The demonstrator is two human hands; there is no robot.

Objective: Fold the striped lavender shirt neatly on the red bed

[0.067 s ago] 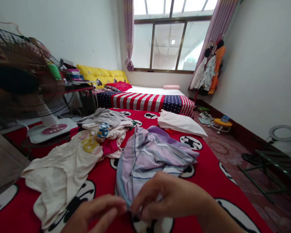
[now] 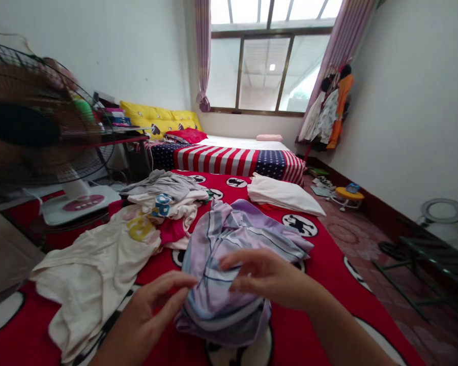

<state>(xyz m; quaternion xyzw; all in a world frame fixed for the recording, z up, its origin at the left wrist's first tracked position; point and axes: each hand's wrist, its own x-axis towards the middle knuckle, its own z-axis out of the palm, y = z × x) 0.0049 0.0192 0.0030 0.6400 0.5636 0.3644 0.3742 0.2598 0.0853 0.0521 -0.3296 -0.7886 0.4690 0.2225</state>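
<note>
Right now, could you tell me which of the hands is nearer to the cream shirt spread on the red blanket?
Left. The left hand lies just beside the cream shirt, at the striped garment's edge. The right hand rests on that garment, farther away.

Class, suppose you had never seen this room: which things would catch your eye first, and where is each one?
Nearest the viewer, the left hand and right hand meet on a crumpled lilac striped garment lying on the bright red cartoon-print blanket. To its left lies a cream shirt, and a large standing fan fills the left edge. Behind them, a stars-and-stripes bedcover lies under the window.
</note>
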